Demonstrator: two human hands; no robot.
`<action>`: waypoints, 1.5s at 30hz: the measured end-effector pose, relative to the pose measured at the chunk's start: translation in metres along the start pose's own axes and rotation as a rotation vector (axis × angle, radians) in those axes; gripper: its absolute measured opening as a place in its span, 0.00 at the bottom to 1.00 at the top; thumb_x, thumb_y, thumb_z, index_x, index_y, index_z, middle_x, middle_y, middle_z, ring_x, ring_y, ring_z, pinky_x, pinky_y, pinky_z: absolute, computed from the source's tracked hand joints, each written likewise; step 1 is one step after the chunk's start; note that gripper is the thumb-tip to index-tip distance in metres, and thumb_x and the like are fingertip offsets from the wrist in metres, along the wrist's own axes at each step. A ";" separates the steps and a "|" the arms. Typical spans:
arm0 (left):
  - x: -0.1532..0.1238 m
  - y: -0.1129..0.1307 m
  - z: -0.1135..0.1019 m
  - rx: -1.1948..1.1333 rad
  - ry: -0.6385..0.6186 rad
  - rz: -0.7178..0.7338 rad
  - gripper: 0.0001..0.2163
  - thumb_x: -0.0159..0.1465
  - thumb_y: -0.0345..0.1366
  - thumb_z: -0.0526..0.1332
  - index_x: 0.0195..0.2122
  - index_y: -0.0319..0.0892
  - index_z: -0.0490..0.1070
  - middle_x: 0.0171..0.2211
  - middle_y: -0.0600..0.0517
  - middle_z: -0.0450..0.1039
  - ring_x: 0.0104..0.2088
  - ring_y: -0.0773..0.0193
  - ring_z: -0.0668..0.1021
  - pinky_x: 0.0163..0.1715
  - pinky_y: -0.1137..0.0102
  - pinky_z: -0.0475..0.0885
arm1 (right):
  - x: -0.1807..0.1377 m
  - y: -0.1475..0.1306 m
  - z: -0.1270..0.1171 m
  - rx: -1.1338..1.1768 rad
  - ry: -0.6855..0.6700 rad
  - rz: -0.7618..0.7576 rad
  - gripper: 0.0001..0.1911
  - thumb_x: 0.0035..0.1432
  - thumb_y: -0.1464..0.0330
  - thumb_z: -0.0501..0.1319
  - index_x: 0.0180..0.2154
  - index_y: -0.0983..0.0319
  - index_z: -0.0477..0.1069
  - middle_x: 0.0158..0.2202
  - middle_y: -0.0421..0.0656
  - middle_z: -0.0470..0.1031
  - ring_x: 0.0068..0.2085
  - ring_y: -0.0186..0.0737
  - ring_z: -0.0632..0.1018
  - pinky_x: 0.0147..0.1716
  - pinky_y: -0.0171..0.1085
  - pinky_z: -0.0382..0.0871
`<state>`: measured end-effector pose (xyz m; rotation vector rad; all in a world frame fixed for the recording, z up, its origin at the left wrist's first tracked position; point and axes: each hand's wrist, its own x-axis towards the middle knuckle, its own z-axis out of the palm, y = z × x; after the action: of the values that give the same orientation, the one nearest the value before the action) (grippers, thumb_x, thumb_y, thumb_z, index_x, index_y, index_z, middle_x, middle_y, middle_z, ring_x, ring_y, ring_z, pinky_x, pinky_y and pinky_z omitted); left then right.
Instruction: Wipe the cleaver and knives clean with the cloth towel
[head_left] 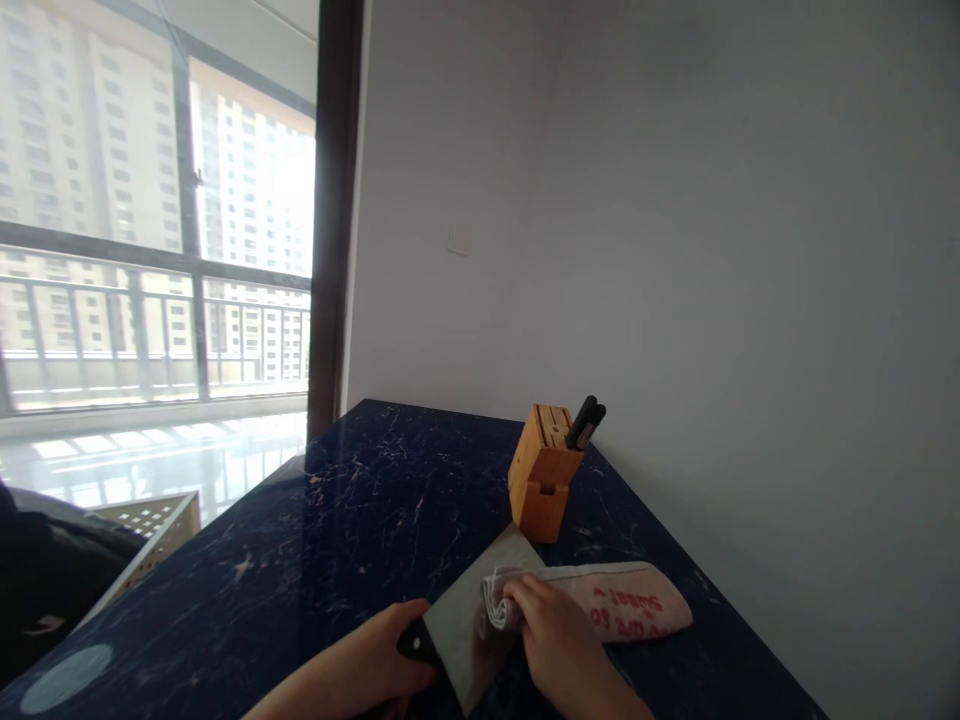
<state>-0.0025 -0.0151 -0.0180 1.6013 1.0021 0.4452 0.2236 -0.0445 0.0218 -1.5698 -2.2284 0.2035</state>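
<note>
- Cleaver (472, 605), one: broad-bladed, held low over your near part of the table (390, 500); far corner by the base of the wooden knife block (541, 490), though whether they touch you cannot tell from this angle.
- Left hand (401, 650), yours: closed round the cleaver's black handle (417, 643).
- Right hand (551, 625), yours: fingers clasped on the rolled end of a pale, red-lettered towel (637, 590), over the blade's face; remainder trailing rightward.
- Knife block: standing, two black handles (586, 422) protruding from its top.
- Step in hand, by judgement: wiping the blade.
- Next move, by judgement: calls for your firm grip, cloth kept flat, fingertips clear of the edge.
</note>
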 end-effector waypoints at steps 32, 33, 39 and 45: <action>0.006 -0.006 0.004 0.011 0.035 0.050 0.14 0.51 0.30 0.54 0.40 0.39 0.62 0.17 0.57 0.71 0.13 0.67 0.73 0.08 0.79 0.63 | 0.000 -0.035 0.024 0.053 -0.072 -0.254 0.24 0.54 0.73 0.53 0.54 0.56 0.58 0.45 0.42 0.66 0.45 0.40 0.66 0.47 0.37 0.58; 0.006 -0.006 0.004 0.007 0.032 0.055 0.15 0.51 0.29 0.54 0.41 0.39 0.62 0.18 0.57 0.72 0.13 0.67 0.73 0.08 0.79 0.63 | 0.000 -0.035 0.024 0.050 -0.081 -0.275 0.24 0.54 0.71 0.53 0.54 0.55 0.58 0.44 0.42 0.66 0.45 0.40 0.66 0.46 0.36 0.59; 0.005 -0.004 0.003 0.022 0.009 0.076 0.16 0.50 0.28 0.52 0.41 0.39 0.62 0.20 0.55 0.73 0.14 0.67 0.74 0.08 0.81 0.63 | 0.004 -0.024 0.029 -0.108 -0.013 -0.231 0.25 0.56 0.74 0.51 0.54 0.48 0.57 0.42 0.41 0.67 0.42 0.41 0.68 0.42 0.39 0.60; 0.001 -0.003 0.003 0.089 0.007 0.066 0.14 0.51 0.29 0.52 0.40 0.40 0.64 0.19 0.56 0.71 0.14 0.68 0.73 0.07 0.82 0.61 | 0.014 0.000 0.023 -0.258 0.087 -0.060 0.29 0.56 0.76 0.50 0.56 0.46 0.54 0.45 0.42 0.66 0.44 0.43 0.67 0.43 0.41 0.59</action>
<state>-0.0011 -0.0162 -0.0219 1.7178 0.9886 0.4563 0.2102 -0.0287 0.0045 -1.6016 -2.3019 -0.1735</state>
